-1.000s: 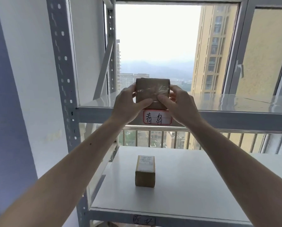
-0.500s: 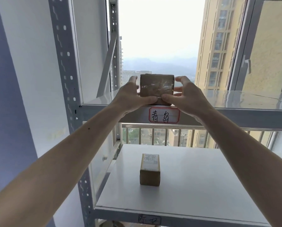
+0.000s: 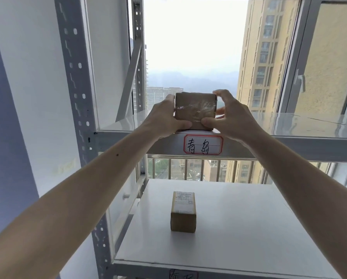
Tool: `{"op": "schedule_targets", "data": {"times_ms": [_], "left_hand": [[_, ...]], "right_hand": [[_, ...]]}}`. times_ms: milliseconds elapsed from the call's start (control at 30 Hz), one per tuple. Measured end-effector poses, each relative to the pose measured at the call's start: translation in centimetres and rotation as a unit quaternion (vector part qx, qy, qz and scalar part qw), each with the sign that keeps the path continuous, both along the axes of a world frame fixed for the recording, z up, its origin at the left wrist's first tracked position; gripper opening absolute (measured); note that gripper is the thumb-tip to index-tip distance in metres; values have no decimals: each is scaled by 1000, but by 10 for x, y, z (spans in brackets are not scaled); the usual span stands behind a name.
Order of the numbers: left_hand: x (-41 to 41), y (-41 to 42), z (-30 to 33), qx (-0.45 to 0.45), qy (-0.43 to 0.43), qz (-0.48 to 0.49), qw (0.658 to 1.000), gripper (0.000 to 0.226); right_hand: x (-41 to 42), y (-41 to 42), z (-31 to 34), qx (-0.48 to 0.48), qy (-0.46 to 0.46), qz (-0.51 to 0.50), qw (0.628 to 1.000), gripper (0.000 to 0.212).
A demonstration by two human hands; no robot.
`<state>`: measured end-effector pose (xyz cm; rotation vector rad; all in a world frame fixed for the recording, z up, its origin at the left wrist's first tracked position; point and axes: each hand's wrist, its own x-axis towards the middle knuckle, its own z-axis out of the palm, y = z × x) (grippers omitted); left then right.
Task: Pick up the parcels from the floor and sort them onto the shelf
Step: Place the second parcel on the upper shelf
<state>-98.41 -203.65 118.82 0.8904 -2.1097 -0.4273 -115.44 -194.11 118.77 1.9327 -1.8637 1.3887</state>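
Placing step: both hands, left hand (image 3: 164, 119) & right hand (image 3: 232, 117), are clamped round the taped parcel (image 3: 195, 111) at the upper shelf (image 3: 309, 125) front edge, above the label (image 3: 203, 144). Next, I'd guess: push it in, let go. 1 other parcel (image 3: 183, 212) sits on the lower shelf (image 3: 239, 228).

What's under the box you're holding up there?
The taped box sits at the front edge of the upper shelf, just above the red-bordered label. Both thumbs hide its bottom edge, so full contact can't be seen.
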Motion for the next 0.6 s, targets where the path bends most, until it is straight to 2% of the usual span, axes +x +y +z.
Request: {"op": "schedule_targets", "data": {"times_ms": [133, 400, 600], "left_hand": [[-9, -13, 5, 7, -31, 12, 999, 74], [-25, -33, 15, 21, -82, 55, 995, 51], [-35, -41, 22, 26, -117, 82, 989, 53]], "right_hand": [[-4, -11, 6, 13, 3, -4, 1000, 68], [-15, -40, 14, 47, 16, -21, 999, 68], [-19, -64, 20, 69, 12, -46, 996, 60]]}}
